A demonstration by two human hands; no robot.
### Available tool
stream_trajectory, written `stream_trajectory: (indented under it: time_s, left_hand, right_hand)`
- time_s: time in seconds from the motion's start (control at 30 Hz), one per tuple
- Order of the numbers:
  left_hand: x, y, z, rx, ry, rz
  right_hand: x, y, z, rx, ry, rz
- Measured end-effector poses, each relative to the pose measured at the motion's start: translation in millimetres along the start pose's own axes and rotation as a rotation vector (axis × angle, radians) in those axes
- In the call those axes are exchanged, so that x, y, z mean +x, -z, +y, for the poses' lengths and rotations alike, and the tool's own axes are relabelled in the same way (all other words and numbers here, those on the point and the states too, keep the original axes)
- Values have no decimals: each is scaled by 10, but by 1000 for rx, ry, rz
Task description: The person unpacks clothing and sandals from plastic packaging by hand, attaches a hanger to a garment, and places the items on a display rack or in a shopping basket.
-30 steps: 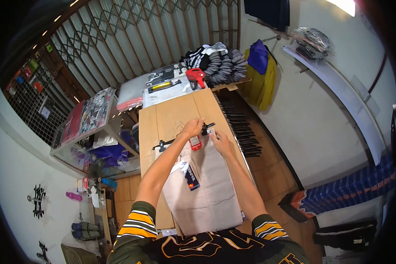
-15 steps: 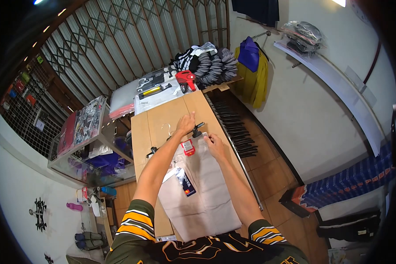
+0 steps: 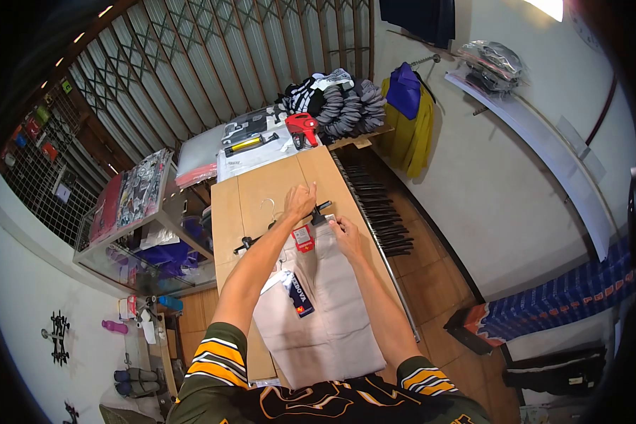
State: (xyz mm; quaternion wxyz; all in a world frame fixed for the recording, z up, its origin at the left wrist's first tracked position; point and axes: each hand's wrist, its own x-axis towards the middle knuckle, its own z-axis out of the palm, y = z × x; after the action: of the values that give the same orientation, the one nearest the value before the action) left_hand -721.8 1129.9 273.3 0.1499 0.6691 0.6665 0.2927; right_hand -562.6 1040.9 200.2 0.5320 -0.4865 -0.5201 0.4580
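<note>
Beige folded trousers (image 3: 332, 311) lie on a cardboard-topped table (image 3: 261, 177), their waist end away from me. A dark brand tag (image 3: 298, 293) and a red tag (image 3: 303, 239) rest on them. Across the waist end lies a black clip hanger (image 3: 247, 244) with a metal hook. My left hand (image 3: 300, 201) is closed around the hanger beside its right clip (image 3: 321, 215); the fingertips are partly hidden. My right hand (image 3: 346, 235) pinches the trousers' right waist corner, right against that clip. Whether the clip grips the cloth cannot be made out.
Beyond the cardboard are a red tape-dispenser-like tool (image 3: 302, 129), a yellow-and-black pump-like tool (image 3: 251, 145) and piled grey-black textiles (image 3: 350, 102). Black hangers (image 3: 378, 212) hang along a rail at the right edge. A glass case (image 3: 155, 247) stands left.
The clip and the trousers' waist corner now sit closer together, with my right hand still pinching the corner. My left hand stays on the hanger. The view has shifted slightly.
</note>
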Motion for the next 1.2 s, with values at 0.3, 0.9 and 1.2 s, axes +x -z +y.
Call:
stream_trajectory:
  time_s: [0.3, 0.9, 1.2]
  left_hand:
    - [-191, 7, 112, 14, -62, 37]
    - [-1850, 147, -248, -85, -87, 315]
    - [-2343, 579, -1498, -116, 445, 613]
  right_hand:
    - [-6, -42, -5, 92, 54, 83]
    - [131, -102, 382, -179, 191, 22]
    - [121, 87, 155, 238, 5, -210]
